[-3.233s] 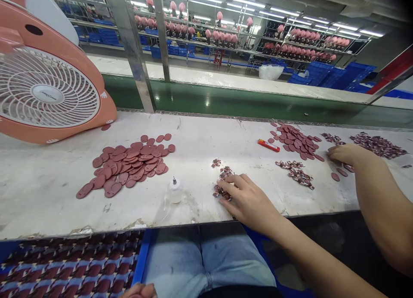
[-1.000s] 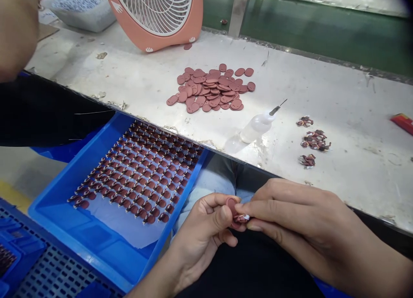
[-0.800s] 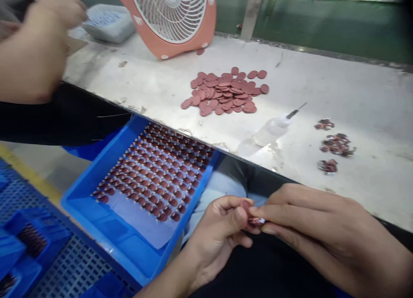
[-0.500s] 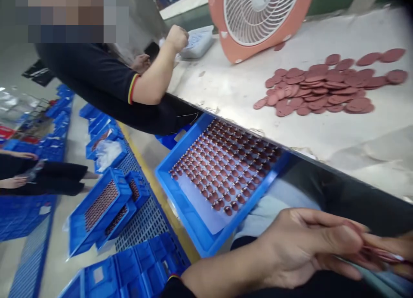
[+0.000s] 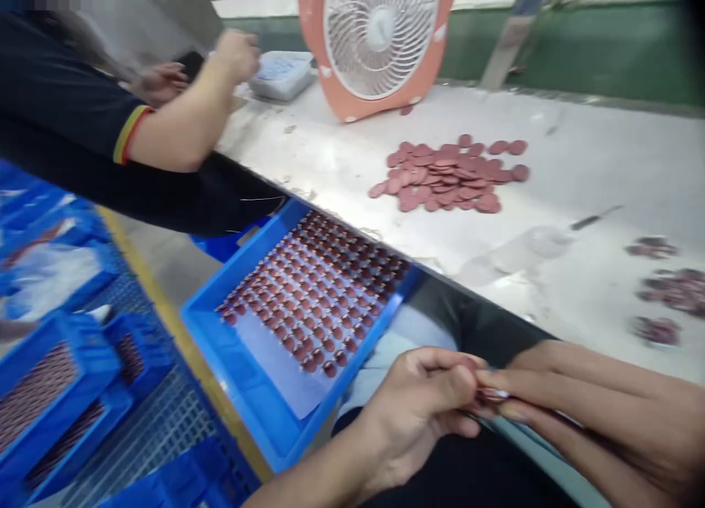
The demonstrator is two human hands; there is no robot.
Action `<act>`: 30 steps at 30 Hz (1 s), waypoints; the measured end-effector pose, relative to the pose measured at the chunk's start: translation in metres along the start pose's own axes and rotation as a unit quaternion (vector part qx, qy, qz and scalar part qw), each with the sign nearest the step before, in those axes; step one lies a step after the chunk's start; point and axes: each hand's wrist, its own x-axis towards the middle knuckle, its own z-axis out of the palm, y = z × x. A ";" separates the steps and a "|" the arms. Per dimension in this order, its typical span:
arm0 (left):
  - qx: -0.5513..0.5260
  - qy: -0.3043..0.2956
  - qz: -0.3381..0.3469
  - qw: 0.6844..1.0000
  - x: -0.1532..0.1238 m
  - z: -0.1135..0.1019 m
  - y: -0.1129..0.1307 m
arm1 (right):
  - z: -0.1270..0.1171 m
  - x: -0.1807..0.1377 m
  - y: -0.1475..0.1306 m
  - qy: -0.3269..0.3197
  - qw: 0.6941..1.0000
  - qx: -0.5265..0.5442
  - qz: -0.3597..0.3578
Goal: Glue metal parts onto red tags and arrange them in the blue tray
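My left hand [image 5: 424, 405] and my right hand [image 5: 584, 405] meet over my lap, below the table edge. Both pinch a small reddish oval piece [image 5: 487, 394] between thumbs and fingertips; it is mostly hidden by the fingers. To the left of my hands, a blue tray [image 5: 258, 398] holds several rows of the same small reddish pieces on a pale sheet. A pile of reddish oval discs [image 5: 449, 174] lies on the white table [image 5: 341, 163]. A clear squeeze bottle with a needle tip [image 5: 540, 244] lies on its side near the table edge.
A salmon desk fan [image 5: 374, 42] stands at the back of the table. Small heaps of dark parts [image 5: 669, 288] lie at the right. A co-worker in a black sleeve [image 5: 82, 141] works at the left near a grey tub [image 5: 280, 75]. Blue crates [image 5: 60, 390] fill the floor.
My view swung right and back from the aisle toward the table. My hands stayed together over my lap, pinching the piece. The co-worker's raised arm has dropped toward the tub.
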 end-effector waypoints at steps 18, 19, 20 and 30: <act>0.013 -0.005 -0.020 1.000 -0.001 0.003 0.005 | -0.020 0.006 -0.008 -0.068 0.994 0.065 0.054; 0.013 -0.006 -0.020 1.000 -0.001 0.003 0.005 | -0.020 0.007 -0.008 -0.067 0.994 0.065 0.053; 0.014 -0.006 -0.020 1.000 -0.001 0.003 0.005 | -0.020 0.007 -0.008 -0.066 0.994 0.065 0.055; 0.018 0.009 -0.018 1.000 -0.003 0.001 0.004 | -0.017 0.010 -0.010 -0.069 0.994 0.063 0.050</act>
